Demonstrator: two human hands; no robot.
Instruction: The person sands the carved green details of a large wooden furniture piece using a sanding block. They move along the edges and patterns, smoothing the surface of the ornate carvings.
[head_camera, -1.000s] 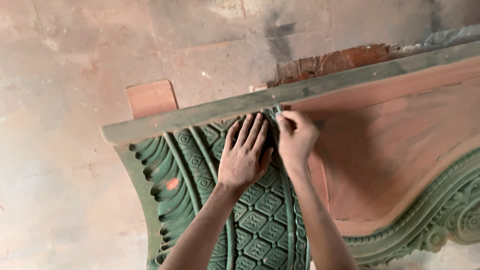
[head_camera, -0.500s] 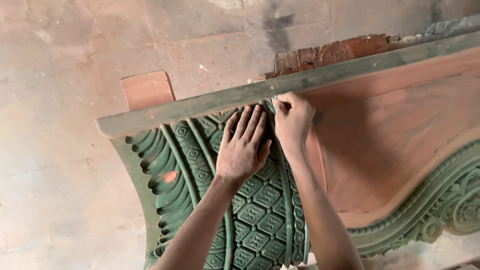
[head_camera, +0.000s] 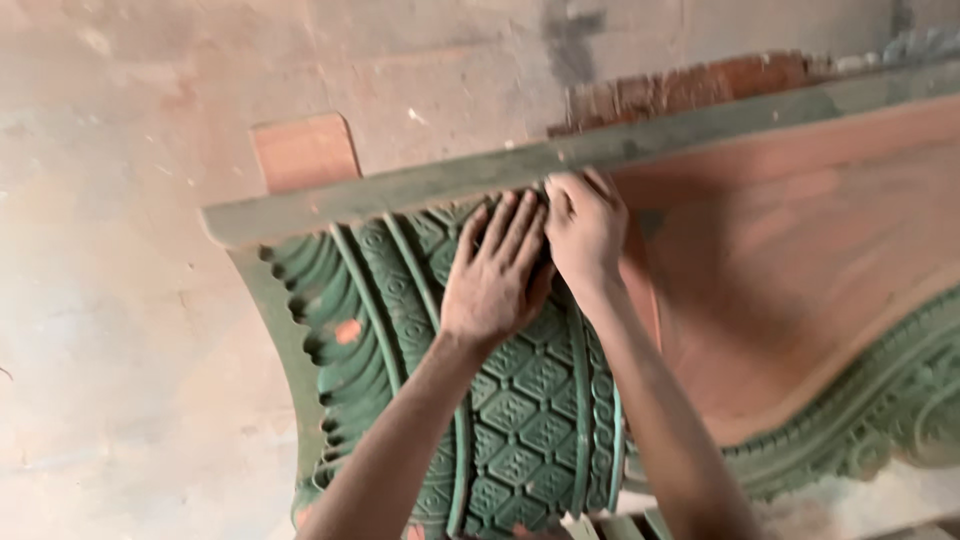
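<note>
- Dusty pinkish concrete floor (head_camera: 130, 300) fills the left and top of the view, w/ a dark smear near the top centre; no packages, labels or signs anywhere in sight.
- Big carved green mould (head_camera: 520, 400) lies flat across the floor, patterned face up: rows of diamond cells in the middle, scalloped leaf shapes at the left edge, a scrolled border curving off to the right. Flat and face-up looks like the way to give both hands a firm surface to press on.
- Terracotta clay layer (head_camera: 800, 270) covers the mould's right part, smooth and reddish-brown, its left edge ending just beside the right hand; the green section left of that edge is bare.
- Long grey-green top rail (head_camera: 420, 190) runs along the mould's upper edge, tilted up toward the right; both hands work right under it.
- Rough brick-red strip (head_camera: 690, 90) shows behind the rail, top right.
- Small reddish slab (head_camera: 303, 150) pokes out behind the rail, upper left, apart from the hands.
- Left hand (head_camera: 492, 285): open, fingers spread, palm flat on the diamond pattern, prob. to steady things.
- Right hand (head_camera: 585, 230): fingers curled at the rail, touching the left hand's fingertips; seems to pinch or press at the clay edge, but can't tell whether it grips anything.
</note>
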